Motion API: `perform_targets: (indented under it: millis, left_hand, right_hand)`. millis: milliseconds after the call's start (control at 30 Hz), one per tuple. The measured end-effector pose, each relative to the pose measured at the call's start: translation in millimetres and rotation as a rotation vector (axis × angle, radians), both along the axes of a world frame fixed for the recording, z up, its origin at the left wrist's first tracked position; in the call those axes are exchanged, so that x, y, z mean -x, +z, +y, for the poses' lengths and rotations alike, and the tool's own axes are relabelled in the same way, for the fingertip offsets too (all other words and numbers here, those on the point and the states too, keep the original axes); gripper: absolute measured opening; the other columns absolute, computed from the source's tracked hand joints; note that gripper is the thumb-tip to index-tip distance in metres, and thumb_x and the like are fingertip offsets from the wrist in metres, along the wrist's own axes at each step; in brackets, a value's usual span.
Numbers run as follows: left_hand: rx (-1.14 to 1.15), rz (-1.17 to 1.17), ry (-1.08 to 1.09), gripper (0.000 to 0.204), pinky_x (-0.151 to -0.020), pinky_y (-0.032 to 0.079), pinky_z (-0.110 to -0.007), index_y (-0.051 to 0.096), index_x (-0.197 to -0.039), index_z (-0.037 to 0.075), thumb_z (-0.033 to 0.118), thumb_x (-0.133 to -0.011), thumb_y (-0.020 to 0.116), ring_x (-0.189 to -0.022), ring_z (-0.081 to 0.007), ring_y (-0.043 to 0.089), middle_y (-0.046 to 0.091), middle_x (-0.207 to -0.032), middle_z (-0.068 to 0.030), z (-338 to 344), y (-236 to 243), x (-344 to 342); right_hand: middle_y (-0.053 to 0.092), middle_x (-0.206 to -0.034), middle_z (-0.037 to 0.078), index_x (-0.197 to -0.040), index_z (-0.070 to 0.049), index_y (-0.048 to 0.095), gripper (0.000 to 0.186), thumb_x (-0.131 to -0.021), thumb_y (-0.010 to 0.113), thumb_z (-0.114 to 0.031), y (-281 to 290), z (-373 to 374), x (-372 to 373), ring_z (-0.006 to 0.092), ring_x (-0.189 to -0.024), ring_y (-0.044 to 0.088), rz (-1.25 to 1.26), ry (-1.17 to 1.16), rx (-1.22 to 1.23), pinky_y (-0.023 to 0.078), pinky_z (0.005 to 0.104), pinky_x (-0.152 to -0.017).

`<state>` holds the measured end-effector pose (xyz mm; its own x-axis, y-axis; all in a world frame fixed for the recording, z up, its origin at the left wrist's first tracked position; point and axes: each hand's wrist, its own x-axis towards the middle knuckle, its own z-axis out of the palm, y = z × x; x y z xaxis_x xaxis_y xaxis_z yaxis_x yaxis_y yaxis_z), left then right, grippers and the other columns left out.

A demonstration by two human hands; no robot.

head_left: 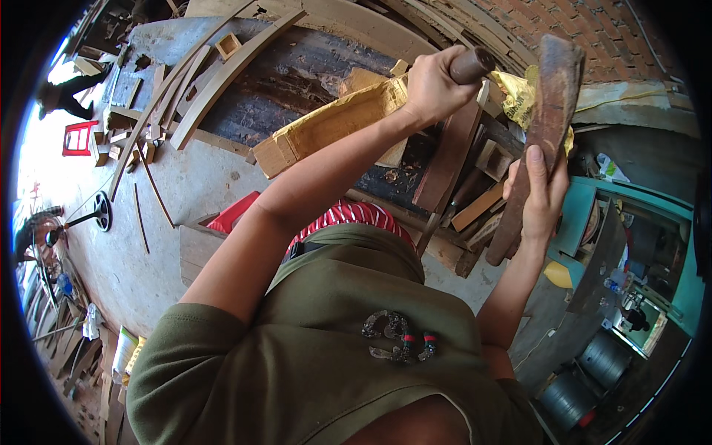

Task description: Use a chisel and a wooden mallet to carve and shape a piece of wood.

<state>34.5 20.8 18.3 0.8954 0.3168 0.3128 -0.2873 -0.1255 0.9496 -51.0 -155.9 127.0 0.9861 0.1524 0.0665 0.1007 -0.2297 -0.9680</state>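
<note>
My left hand (437, 85) is closed round what looks like a chisel, its round dark wooden handle (472, 65) sticking out to the right; its blade is hidden. Close below lies a pale yellow hollowed wooden block (334, 122), resting on a big dark timber slab (297, 89). In my right hand (540, 193) is a long, worn, brown wooden bar (550, 111). The fingers wrap its lower part and the thumb lies along it. Its upper end rises to the right of the handle, apart from it.
Long curved planks (233, 78) cross the slab at the left. Wood offcuts (482, 208) and a yellow plastic bag (515, 96) lie near my right hand. A turquoise cabinet (575, 222) stands at the right. A red-framed object (77, 139) and another person's legs (70, 93) show far left.
</note>
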Motion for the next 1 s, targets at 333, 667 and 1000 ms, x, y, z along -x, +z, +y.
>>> perform_targets:
  millis: [333,667,1000]
  left_hand:
    - [-0.215,-0.059,-0.081,0.026,-0.067,0.054,-0.046,0.067,-0.090,0.016,0.026,-0.067,0.075,-0.074,-0.0345,0.068,0.069,-0.075,-0.0112,-28,-2,19]
    - [-0.324,-0.040,-0.161,0.025,-0.065,0.052,-0.044,0.064,-0.087,0.014,0.024,-0.067,0.076,-0.074,-0.0350,0.067,0.066,-0.072,-0.0109,-27,-1,27]
    - [-0.301,-0.013,-0.166,0.025,-0.064,0.052,-0.046,0.067,-0.090,0.019,0.031,-0.070,0.074,-0.075,-0.0339,0.068,0.068,-0.075,-0.0103,-26,-4,23]
  right_hand:
    - [0.052,-0.074,0.005,-0.121,-0.003,0.050,0.033,-0.103,0.054,-0.030,0,-6,-11,0.0122,-0.059,0.053,0.034,0.032,-0.064,0.045,0.0267,-0.048]
    - [0.054,-0.070,0.003,-0.112,-0.001,0.056,0.029,-0.099,0.060,-0.026,-5,-10,-22,0.0098,-0.052,0.051,0.023,0.020,0.157,0.042,0.0244,-0.047]
    - [0.056,-0.073,0.003,-0.110,-0.001,0.053,0.027,-0.102,0.055,-0.027,-1,-3,-14,0.0092,-0.051,0.049,0.001,0.070,0.258,0.042,0.0249,-0.048]
